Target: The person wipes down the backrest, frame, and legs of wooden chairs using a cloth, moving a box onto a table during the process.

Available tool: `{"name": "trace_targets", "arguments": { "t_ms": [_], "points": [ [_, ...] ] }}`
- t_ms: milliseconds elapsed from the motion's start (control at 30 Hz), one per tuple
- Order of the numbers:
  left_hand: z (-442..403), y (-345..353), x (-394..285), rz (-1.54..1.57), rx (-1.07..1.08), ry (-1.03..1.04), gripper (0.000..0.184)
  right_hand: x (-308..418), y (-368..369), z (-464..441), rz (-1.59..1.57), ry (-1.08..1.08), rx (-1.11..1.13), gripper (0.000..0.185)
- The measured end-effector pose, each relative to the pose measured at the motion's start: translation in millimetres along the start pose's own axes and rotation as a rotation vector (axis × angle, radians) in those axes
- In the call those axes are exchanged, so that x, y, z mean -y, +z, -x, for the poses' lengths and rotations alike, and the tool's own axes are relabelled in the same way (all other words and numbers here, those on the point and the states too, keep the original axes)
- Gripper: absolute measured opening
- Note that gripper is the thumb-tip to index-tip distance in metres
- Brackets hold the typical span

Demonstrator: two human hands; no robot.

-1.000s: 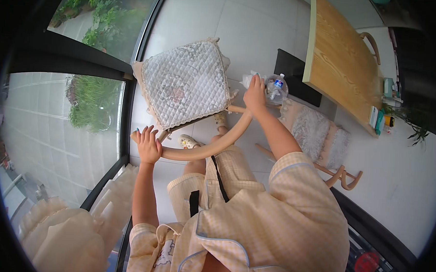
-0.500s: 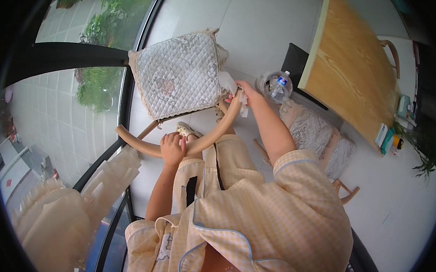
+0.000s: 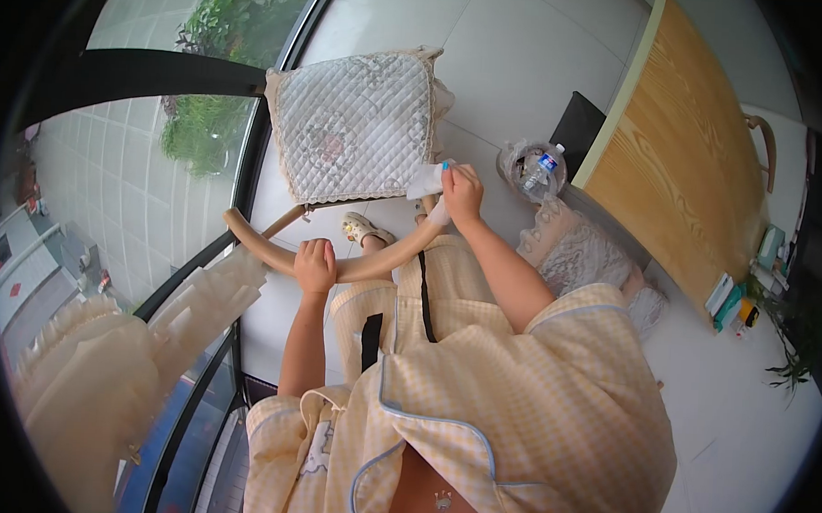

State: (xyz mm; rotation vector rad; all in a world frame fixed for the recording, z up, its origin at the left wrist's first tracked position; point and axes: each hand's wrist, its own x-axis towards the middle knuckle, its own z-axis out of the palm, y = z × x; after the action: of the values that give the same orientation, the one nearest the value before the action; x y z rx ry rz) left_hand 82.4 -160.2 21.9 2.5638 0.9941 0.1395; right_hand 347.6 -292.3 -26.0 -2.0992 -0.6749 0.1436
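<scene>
One bare left hand [image 3: 316, 267] grips a chair's curved wooden backrest [image 3: 372, 267] near frame center, while the right hand [image 3: 462, 192], fingers bent closed, holds a white wipe [image 3: 423, 182], possibly tissue, at the rail's right end. A quilted cushion [image 3: 354, 130] tops the chair, upper center-left.

Smooth wooden backrest [image 3: 376, 265], matt tissue [image 3: 424, 181] (seemingly paper)
</scene>
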Motion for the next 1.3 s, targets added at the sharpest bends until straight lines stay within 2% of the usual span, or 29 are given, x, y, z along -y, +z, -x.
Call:
{"name": "trace_targets", "arguments": {
  "t_ms": [67,100,133,167,200,233,267,300,333,367,433,500,567,633,700,767,800,833,900,967,1000,1067,1100,1167,1200,1233,1267,1300],
  "points": [
    [3,1,4,-0.004,0.039,-0.03,0.011,0,-1,-5,0.135,-0.077,0.162,0.023],
    [1,0,2,-0.007,0.086,-0.049,0.014,4,-1,-12,0.131,-0.101,0.158,0.023],
    [-2,-1,-2,-0.01,0.059,-0.053,0.014,9,1,-20,0.218,0.169,0.287,0.021],
    [-3,-2,-6,0.007,0.143,-0.124,0.021,15,2,-27,0.304,0.438,0.413,0.02],
    [-7,-6,-9,0.025,0.228,-0.194,0.028,24,-3,-34,0.294,0.412,0.406,0.02],
    [-10,3,-3,0.018,0.198,-0.194,0.028,36,-10,-42,-0.303,0.688,0.391,0.021],
    [-14,18,5,0.382,0.284,-0.354,0.034,49,-15,-49,-0.916,0.93,0.364,0.026],
    [-20,25,10,0.751,0.372,-0.501,0.042,61,-20,-52,-0.927,0.907,0.371,0.026],
    [-31,11,-7,0.911,0.398,-0.521,0.043,74,-26,-53,-1.033,0.877,0.464,0.029],
    [-40,-2,-25,1.072,0.422,-0.538,0.046,86,-30,-52,-1.135,0.845,0.562,0.034],
    [-56,-27,-53,1.291,0.331,-0.442,0.047,117,-37,-51,-1.219,0.86,0.677,0.036],
    [-69,-45,-71,1.404,0.259,-0.455,0.046,135,-34,-44,-1.295,0.874,0.796,0.039],
    [-74,-54,-67,1.521,0.197,-0.469,0.044,144,-24,-38,-1.311,0.961,1.108,0.039],
    [-78,-61,-54,1.628,0.313,-0.509,0.038,151,-9,-29,-1.231,0.946,1.135,0.038],
    [-78,-66,-39,1.575,0.293,-0.575,0.031,157,7,-25,-1.157,0.93,1.15,0.037],
    [-75,-71,-20,1.61,0.209,-0.546,0.026,162,22,-23,-0.811,0.823,1.015,0.031],
    [-72,-76,-9,1.624,0.153,-0.552,0.024,169,29,-20,-0.776,0.716,1.021,0.028],
    [-70,-82,5,1.628,0.154,-0.548,0.024,173,32,-18,-0.773,0.714,1.019,0.028],
    [-67,-97,36,1.6,-0.076,-0.785,0.02,187,35,-13,-0.637,0.705,1.053,0.027],
    [-67,-110,80,1.452,-0.26,-0.627,0.018,187,53,-5,-0.537,0.676,1.024,0.028],
    [-68,-116,101,1.455,-0.25,-0.63,0.018,180,63,1,-0.305,0.472,0.995,0.029],
    [-71,-126,138,0.754,-0.544,-0.416,0.022,171,73,18,0.092,0.039,0.919,0.034],
    [-73,-131,149,0.478,-0.514,-0.407,0.022,169,78,28,0.096,0.051,0.909,0.034],
    [-76,-119,167,0.192,-0.396,-0.218,0.025,166,87,50,0.283,-0.348,0.799,0.039],
    [-76,-105,176,0.209,-0.279,-0.106,0.027,166,88,58,0.348,-0.37,0.864,0.049],
    [-74,-93,180,0.228,-0.155,0.001,0.029,169,88,62,0.359,-0.348,0.863,0.049],
    [-68,-78,181,0.338,-0.023,0.031,0.027,172,86,68,0.452,-0.487,0.912,0.054],
    [-63,-72,180,0.127,-0.043,0.252,0.025,178,84,73,0.544,-0.627,0.963,0.059]
  ]
}}
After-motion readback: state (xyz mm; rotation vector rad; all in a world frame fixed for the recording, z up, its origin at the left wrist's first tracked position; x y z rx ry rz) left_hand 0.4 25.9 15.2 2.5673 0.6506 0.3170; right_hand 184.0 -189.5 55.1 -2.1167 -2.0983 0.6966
